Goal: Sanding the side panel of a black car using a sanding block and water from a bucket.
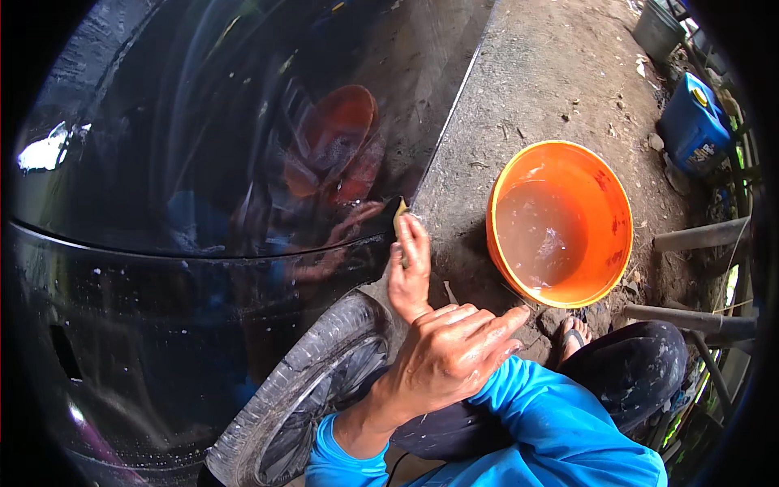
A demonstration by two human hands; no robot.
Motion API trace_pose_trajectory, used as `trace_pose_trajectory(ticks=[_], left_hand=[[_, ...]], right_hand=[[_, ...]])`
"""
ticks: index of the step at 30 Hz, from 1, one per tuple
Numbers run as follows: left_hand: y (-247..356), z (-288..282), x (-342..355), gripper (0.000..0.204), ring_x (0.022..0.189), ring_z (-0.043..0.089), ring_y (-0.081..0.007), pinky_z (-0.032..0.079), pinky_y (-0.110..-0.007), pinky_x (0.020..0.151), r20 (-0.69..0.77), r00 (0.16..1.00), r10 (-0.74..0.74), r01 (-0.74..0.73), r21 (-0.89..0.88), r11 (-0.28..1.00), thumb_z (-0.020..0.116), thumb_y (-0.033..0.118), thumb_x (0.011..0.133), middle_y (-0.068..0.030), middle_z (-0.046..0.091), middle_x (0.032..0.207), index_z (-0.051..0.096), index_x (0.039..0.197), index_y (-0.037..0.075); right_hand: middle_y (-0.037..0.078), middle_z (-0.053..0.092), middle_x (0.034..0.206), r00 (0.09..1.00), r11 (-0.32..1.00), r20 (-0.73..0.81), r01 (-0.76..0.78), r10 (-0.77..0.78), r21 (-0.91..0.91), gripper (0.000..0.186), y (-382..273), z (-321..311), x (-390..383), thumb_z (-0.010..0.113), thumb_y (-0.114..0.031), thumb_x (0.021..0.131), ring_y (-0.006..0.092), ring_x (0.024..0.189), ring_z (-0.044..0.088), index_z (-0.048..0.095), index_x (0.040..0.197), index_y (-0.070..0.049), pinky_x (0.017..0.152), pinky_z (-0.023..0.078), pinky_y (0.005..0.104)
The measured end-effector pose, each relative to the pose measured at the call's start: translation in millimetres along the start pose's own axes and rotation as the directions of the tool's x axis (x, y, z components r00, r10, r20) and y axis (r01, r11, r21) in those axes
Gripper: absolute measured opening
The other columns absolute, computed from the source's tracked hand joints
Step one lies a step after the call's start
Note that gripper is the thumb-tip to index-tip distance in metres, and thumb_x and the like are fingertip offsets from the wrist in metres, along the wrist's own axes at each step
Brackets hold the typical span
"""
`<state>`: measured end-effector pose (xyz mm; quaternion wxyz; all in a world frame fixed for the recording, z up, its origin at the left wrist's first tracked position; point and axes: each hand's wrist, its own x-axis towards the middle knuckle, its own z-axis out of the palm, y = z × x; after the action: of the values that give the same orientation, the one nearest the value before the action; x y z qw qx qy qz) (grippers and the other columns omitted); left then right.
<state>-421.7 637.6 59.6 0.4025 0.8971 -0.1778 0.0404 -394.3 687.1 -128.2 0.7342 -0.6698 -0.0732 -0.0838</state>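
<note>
My right hand [410, 272] grips a yellowish pad [400, 213] against the glossy black car panel [211, 203], at its edge above the tyre [312, 329]. My left hand [446, 357] crosses over the right wrist, nearer the camera, with its index finger stretched toward the right and the other fingers bent; I see nothing held in it. Its palm is hidden. The wet panel reflects the bucket and my hands.
An orange bucket [610, 260] of murky water stands right of my hands on rough ground [552, 97]. A blue jerrycan [691, 130] and grey bucket [657, 32] lie beyond. Metal tubes [702, 238] line the right side. My sandalled foot [573, 341] is below the orange bucket.
</note>
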Motion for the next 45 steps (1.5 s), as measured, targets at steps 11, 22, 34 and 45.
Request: trace_pose_trajectory(ticks=[11, 22, 34, 45], left_hand=[[13.0, -7.2, -13.5, 0.038, 0.069, 0.068, -0.0247, 0.054, -0.035, 0.063, -0.056, 0.992, -0.11, 0.113, 0.043, 0.993, 0.077, 0.003, 0.076, -0.0096, 0.072, 0.083, 0.069, 0.113, 0.0], [0.1, 3.7, -11.0, 0.041, 0.07, 0.068, -0.0263, 0.055, -0.035, 0.065, -0.095, 0.982, -0.165, 0.17, 0.052, 0.984, 0.072, -0.003, 0.078, -0.0123, 0.07, 0.081, 0.067, 0.119, 0.0], [16.9, -1.9, -15.0, 0.039, 0.069, 0.069, -0.023, 0.053, -0.035, 0.063, -0.142, 0.984, -0.109, 0.134, 0.183, 0.974, 0.074, -0.001, 0.079, -0.0088, 0.069, 0.078, 0.067, 0.117, -0.001], [7.5, 5.5, -4.3, 0.036, 0.069, 0.069, -0.0239, 0.054, -0.035, 0.065, -0.036, 0.989, -0.144, 0.148, 0.143, 0.979, 0.075, -0.001, 0.078, -0.0115, 0.071, 0.081, 0.069, 0.113, -0.002]], right_hand=[[0.022, 0.049, 0.141, 0.869, 0.841, 0.029, 0.469, -0.494, 0.271, 0.059, -11.0, 12.0, 14.6, 0.061, 0.006, 0.078, 0.0442, 0.137, 0.041, 0.054, 0.137, 0.004, 0.114, 0.03, 0.0571], [0.02, 0.05, 0.145, 0.95, 0.953, 0.105, 0.286, -0.296, 0.094, 0.057, -35.3, 7.4, -9.9, 0.061, -0.005, 0.081, 0.0377, 0.143, 0.037, 0.056, 0.137, -0.001, 0.118, 0.016, 0.0582], [0.022, 0.035, 0.156, 0.931, 0.958, 0.232, 0.264, -0.283, 0.108, 0.069, -72.7, 17.8, -18.8, 0.065, -0.012, 0.083, 0.0425, 0.15, 0.019, 0.042, 0.147, 0.002, 0.119, 0.008, 0.0585], [0.03, 0.02, 0.159, 0.984, 0.981, -0.028, 0.173, -0.176, -0.084, 0.058, -47.0, 24.7, 135.1, 0.043, -0.012, 0.101, 0.0472, 0.147, 0.02, 0.023, 0.15, 0.012, 0.119, 0.017, 0.0569]])
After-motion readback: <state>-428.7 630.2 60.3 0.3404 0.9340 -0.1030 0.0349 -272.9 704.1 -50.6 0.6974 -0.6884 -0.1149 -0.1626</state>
